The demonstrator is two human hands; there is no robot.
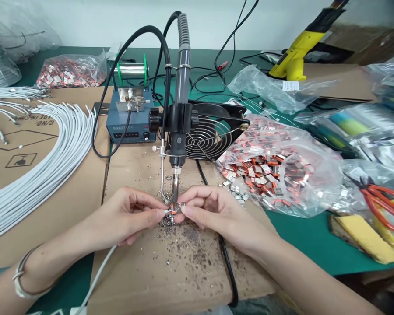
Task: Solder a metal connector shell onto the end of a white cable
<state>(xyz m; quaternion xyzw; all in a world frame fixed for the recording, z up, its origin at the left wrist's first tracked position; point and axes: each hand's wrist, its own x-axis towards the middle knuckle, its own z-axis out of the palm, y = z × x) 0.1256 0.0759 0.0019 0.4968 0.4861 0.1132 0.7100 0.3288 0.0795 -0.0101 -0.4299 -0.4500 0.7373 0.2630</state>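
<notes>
Both hands pinched: left hand (pixel 131 214) on the white cable end, right hand (pixel 210 210) on the small orange connector (pixel 174 209) directly beneath the soldering iron tip (pixel 175 186); risk of burnt fingertips or misaligned joint from slightest slip.

A small orange-and-metal connector (pixel 174 209) — pinched level between both hands, directly beneath the soldering iron tip (pixel 175 192).
</notes>
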